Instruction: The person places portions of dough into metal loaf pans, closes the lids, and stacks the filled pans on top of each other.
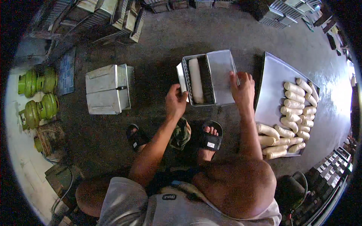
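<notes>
Loaf tin (207,84) with two compartments sat on the concrete floor (158,45) in front of the person's sandalled feet, between both hands. Its left compartment lay uncovered and held one pale dough roll (195,81) lengthwise against the ribbed wall; a flat grey lid (220,71) covered the right one, so its contents could not be told.

The left hand (176,101) was half curled at a tilted side panel (182,77), thumb and fingertips close around its near end; whether it truly gripped could not be told. The right hand (243,90) was partly open, its thumb on the lid's right edge and its fingers bent beyond it; a firm hold could not be made out either.

With dough already in the tin, the step in hand appeared to be working the covers. The next move seemed to call for an even hold on panel and lid, with fingertips clear of the metal edges and the dough unpinched.

A closed tin (105,90) stood well apart to the left. To the right, a metal tray (273,86) bore many more dough rolls (294,104).
</notes>
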Demonstrator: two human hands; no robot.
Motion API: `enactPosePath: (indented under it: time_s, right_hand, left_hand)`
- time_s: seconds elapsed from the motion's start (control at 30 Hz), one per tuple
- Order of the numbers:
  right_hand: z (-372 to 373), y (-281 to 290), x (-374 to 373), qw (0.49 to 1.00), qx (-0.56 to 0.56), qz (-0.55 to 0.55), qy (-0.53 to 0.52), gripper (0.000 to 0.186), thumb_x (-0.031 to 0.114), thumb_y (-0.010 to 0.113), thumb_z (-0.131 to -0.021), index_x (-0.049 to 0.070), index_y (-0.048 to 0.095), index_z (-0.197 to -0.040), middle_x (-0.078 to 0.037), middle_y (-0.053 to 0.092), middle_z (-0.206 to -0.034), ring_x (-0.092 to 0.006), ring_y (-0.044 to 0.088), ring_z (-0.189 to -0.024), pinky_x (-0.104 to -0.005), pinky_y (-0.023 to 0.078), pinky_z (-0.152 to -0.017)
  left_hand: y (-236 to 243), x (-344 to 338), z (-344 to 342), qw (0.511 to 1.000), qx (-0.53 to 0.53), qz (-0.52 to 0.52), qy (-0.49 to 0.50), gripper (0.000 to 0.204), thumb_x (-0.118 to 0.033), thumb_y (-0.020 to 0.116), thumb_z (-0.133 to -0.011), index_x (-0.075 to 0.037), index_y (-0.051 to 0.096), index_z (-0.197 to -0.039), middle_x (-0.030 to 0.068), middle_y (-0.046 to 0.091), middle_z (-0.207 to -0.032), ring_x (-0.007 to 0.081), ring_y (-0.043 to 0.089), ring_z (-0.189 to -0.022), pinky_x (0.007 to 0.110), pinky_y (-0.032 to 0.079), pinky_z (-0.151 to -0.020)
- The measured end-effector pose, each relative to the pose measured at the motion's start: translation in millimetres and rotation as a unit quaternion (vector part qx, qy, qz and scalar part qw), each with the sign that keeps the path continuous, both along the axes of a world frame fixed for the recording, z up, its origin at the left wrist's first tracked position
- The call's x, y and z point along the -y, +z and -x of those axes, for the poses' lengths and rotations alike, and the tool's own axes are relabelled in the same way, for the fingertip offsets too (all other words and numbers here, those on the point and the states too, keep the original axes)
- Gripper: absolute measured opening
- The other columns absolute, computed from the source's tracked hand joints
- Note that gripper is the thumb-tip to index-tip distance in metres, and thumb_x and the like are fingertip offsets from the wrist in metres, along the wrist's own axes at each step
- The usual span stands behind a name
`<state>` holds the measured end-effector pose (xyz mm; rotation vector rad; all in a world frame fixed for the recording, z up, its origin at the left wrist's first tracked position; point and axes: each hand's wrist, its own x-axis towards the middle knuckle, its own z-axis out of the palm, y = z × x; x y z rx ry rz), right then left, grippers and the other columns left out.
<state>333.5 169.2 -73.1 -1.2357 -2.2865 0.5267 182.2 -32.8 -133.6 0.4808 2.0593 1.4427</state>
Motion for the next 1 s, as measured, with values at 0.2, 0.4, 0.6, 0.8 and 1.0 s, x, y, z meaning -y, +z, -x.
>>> enactPosePath:
  time_s: [0.2,0.4,0.6,0.8,1.0]
  right_hand:
    - [19,46,8,0.946,0.019,0.325,0.003,0.042,0.039,0.059,-0.094,-0.003,0.058,-0.091,-0.022,0.064,-0.089,-0.0353,0.063,-0.083,-0.0451,0.049,-0.072]
    - [19,-20,76,0.955,0.03,-0.025,0.295,0.028,0.023,0.062,-0.088,0.0,0.062,-0.106,-0.021,0.055,-0.125,-0.0406,0.053,-0.113,-0.0447,0.044,-0.097]
    - [8,24,25,0.995,-0.027,0.04,0.092,0.038,0.011,0.064,-0.084,0.0,0.057,-0.12,-0.022,0.059,-0.119,-0.0407,0.055,-0.114,-0.0428,0.045,-0.097]
    - [-21,-44,-24,0.922,-0.063,0.345,0.167,0.049,0.021,0.075,-0.084,-0.007,0.052,-0.116,-0.014,0.062,-0.106,-0.0171,0.057,-0.097,-0.032,0.048,-0.083]
    - [47,60,24,0.862,-0.062,0.439,0.246,0.048,0.019,0.078,-0.081,-0.004,0.052,-0.114,-0.016,0.066,-0.102,-0.0202,0.062,-0.097,-0.0356,0.05,-0.086]
  left_hand:
    - [11,13,8,0.997,-0.071,0.009,-0.036,0.024,-0.012,0.066,-0.09,0.0,0.055,-0.107,0.007,0.063,-0.08,0.0141,0.06,-0.067,0.031,0.049,-0.059]
    - [24,-17,-4,0.977,-0.198,-0.042,-0.069,0.026,-0.015,0.073,-0.086,-0.001,0.055,-0.099,0.0048,0.06,-0.076,0.0116,0.057,-0.063,0.03,0.049,-0.059]
    - [3,-22,3,0.996,-0.055,0.064,-0.001,0.058,-0.031,0.09,-0.062,-0.001,0.051,-0.092,0.0118,0.062,-0.08,0.0234,0.063,-0.069,0.038,0.052,-0.066]
    - [9,-25,10,0.982,-0.115,0.117,-0.089,0.061,-0.034,0.086,-0.068,-0.002,0.049,-0.104,0.0192,0.062,-0.097,0.0355,0.064,-0.09,0.045,0.051,-0.075]
    - [160,56,65,0.933,-0.246,0.232,-0.125,0.083,-0.048,0.076,-0.078,0.008,0.042,-0.129,0.0279,0.057,-0.118,0.042,0.059,-0.109,0.048,0.048,-0.092]
